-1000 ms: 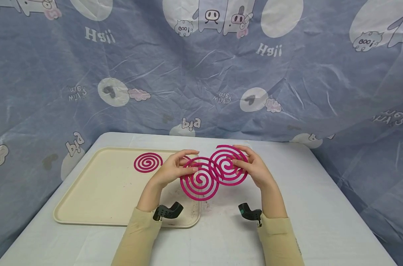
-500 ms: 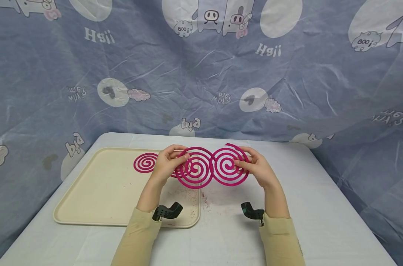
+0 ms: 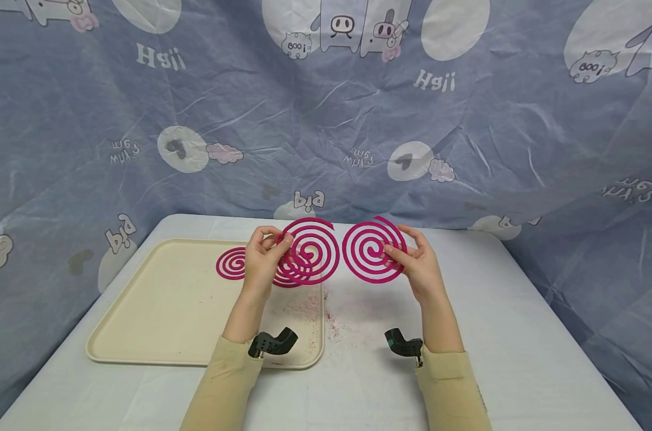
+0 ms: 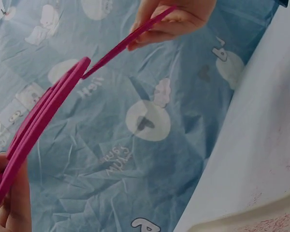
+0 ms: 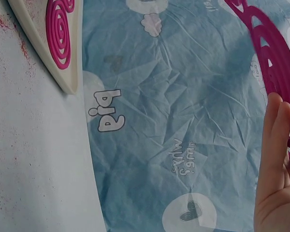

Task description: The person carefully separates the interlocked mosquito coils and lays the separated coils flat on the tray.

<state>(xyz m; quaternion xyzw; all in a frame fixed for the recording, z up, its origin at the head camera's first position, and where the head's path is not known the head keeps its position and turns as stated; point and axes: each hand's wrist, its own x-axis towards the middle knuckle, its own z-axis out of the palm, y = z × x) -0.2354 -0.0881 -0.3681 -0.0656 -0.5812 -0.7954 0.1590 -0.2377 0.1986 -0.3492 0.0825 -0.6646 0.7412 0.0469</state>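
Note:
My left hand [image 3: 261,254] pinches a magenta mosquito coil [image 3: 308,254] by its left side, thumb in front. Another magenta mosquito coil [image 3: 372,250] is gripped at its right side by my right hand [image 3: 422,263]. Both coils are held up facing the head camera, side by side with a narrow gap between them. Edge-on, the left coil [image 4: 43,125] shows in the left wrist view. The right wrist view has the right coil [image 5: 275,67] at its upper right, with fingers lying along it.
A cream tray [image 3: 175,317] lies on the left of the white table [image 3: 498,335]. One coil [image 3: 233,263] rests on it, and another coil [image 3: 291,281] is partly hidden behind the held one. Reddish crumbs [image 3: 330,317] are scattered at its right edge. A patterned blue curtain [image 3: 304,120] hangs behind.
The two held coils overlapped a second ago; now they are apart. Both have been raised, and the left hand has shifted left and upward with its coil.

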